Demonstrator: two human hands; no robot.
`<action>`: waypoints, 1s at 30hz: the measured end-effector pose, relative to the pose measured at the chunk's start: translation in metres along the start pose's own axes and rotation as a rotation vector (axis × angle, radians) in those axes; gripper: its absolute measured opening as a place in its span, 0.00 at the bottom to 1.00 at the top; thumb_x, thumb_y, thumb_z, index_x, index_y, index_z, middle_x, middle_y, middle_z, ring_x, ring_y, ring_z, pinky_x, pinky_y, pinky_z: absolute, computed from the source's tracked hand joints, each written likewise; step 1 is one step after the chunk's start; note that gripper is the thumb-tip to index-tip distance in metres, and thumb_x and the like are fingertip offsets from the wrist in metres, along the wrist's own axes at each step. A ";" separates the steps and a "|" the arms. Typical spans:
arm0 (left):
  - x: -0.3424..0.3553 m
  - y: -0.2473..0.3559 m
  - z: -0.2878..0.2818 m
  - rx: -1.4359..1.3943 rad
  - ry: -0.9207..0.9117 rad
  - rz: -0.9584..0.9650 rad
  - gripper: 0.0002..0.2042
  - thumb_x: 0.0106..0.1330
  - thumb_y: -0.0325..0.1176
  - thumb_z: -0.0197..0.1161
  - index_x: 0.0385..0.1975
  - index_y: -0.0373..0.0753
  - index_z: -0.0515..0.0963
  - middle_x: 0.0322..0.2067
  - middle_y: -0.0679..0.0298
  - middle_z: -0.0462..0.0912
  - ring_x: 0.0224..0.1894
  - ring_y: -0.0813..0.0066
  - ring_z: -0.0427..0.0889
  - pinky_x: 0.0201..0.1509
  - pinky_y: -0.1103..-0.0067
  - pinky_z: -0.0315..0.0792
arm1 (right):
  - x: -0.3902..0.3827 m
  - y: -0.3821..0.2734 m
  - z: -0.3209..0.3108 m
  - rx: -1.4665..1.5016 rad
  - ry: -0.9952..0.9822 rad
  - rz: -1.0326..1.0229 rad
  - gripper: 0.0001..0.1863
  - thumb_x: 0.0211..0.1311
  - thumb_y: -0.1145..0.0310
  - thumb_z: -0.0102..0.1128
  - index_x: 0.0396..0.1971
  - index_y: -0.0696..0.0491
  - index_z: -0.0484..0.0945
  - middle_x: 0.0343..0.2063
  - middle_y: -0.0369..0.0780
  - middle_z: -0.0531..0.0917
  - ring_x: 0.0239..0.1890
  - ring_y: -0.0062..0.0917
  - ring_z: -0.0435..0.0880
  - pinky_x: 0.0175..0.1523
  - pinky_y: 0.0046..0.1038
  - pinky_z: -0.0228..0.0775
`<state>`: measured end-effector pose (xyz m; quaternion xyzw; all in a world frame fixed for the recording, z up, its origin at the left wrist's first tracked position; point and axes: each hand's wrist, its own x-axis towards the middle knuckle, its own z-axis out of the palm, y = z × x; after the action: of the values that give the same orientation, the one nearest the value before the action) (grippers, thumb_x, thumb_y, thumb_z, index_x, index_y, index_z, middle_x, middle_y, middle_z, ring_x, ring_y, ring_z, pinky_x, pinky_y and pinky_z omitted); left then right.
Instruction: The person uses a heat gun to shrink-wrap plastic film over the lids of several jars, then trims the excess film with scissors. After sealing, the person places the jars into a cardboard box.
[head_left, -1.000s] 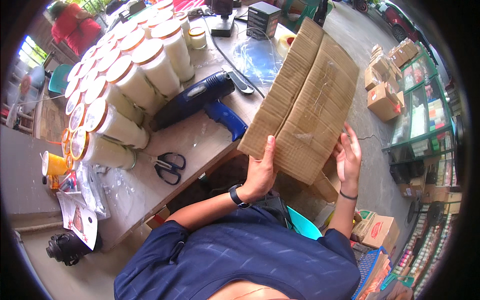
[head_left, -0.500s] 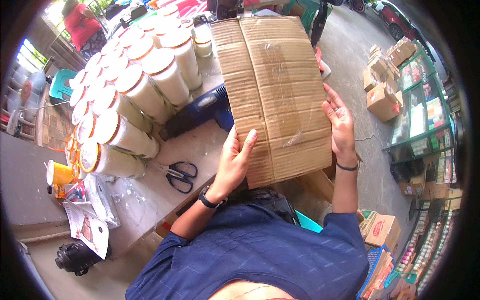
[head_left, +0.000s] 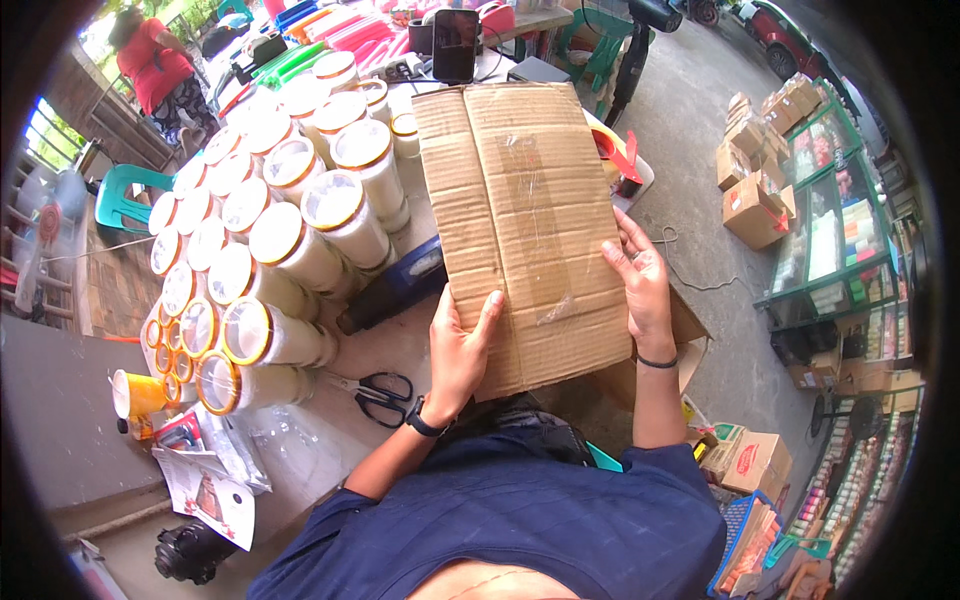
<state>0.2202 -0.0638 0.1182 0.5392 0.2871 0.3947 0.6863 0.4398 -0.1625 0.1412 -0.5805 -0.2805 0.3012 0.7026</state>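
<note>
A brown piece of corrugated cardboard (head_left: pixel 575 250), creased lengthwise and with a strip of tape down its middle, is held up over the table's edge. My left hand (head_left: pixel 460 345) grips its lower left side, thumb on the face and fingers behind. On the opposite side, my right hand (head_left: pixel 643 285) clasps the right edge, its fingers partly hidden. Behind the cardboard, a blue tool with a dark nozzle (head_left: pixel 400 282), resembling a heat gun, is partly covered. Dark-handled scissors (head_left: pixel 383 397) lie on the table beside my left wrist.
Several tall white jars with orange-rimmed lids (head_left: pixel 345 215) crowd the table's left side. A red tape dispenser (head_left: pixel 625 160) sits behind the cardboard's right edge. An upright phone (head_left: pixel 455 45) stands at the back. Cartons (head_left: pixel 757 210) and a green-framed glass cabinet (head_left: pixel 840 230) are at right.
The view has shifted, bringing the phone and the red tape dispenser into sight. Both hands keep their hold on the cardboard, which sits slightly lower and further left in the picture.
</note>
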 end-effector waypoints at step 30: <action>-0.018 -0.017 0.022 0.213 0.183 0.136 0.15 0.73 0.36 0.61 0.50 0.31 0.73 0.44 0.58 0.84 0.46 0.77 0.80 0.53 0.78 0.73 | 0.004 0.000 -0.017 0.030 -0.174 -0.015 0.33 0.65 0.77 0.62 0.69 0.61 0.62 0.59 0.42 0.76 0.59 0.21 0.74 0.64 0.25 0.66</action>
<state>0.2327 -0.0921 0.1071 0.5890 0.3514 0.4552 0.5678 0.4545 -0.1705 0.1387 -0.5394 -0.3405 0.3494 0.6863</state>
